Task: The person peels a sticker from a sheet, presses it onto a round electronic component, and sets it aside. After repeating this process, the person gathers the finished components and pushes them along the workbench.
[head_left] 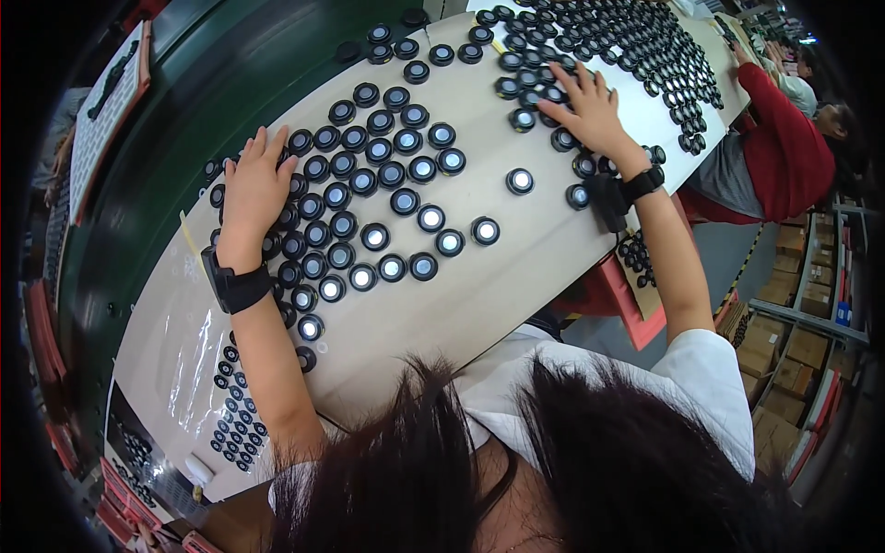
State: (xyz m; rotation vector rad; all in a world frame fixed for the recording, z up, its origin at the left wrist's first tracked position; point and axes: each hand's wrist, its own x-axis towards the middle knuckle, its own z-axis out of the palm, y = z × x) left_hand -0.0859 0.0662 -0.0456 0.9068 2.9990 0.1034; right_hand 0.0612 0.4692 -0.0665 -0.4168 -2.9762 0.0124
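My left hand (256,192) lies palm down with its fingers stretched out at the left edge of a spread of small black round parts (391,173) with pale, shiny centres. Some parts are hidden beneath or beside it. My right hand (595,112) is farther off to the right, fingers spread over another group of the same round parts (530,77), its fingertips touching some of them. Between the two groups a single part (520,181) sits apart. I wear a black wristband (238,288) on the left wrist and another black band (643,183) on the right.
A pale tabletop (387,323) carries the parts, with a dense mass of them (636,37) at the far right. Clear plastic sheeting (175,341) and smaller rows of parts (238,419) are at left. A green conveyor belt (212,74) runs behind. A person in red (784,138) sits at right.
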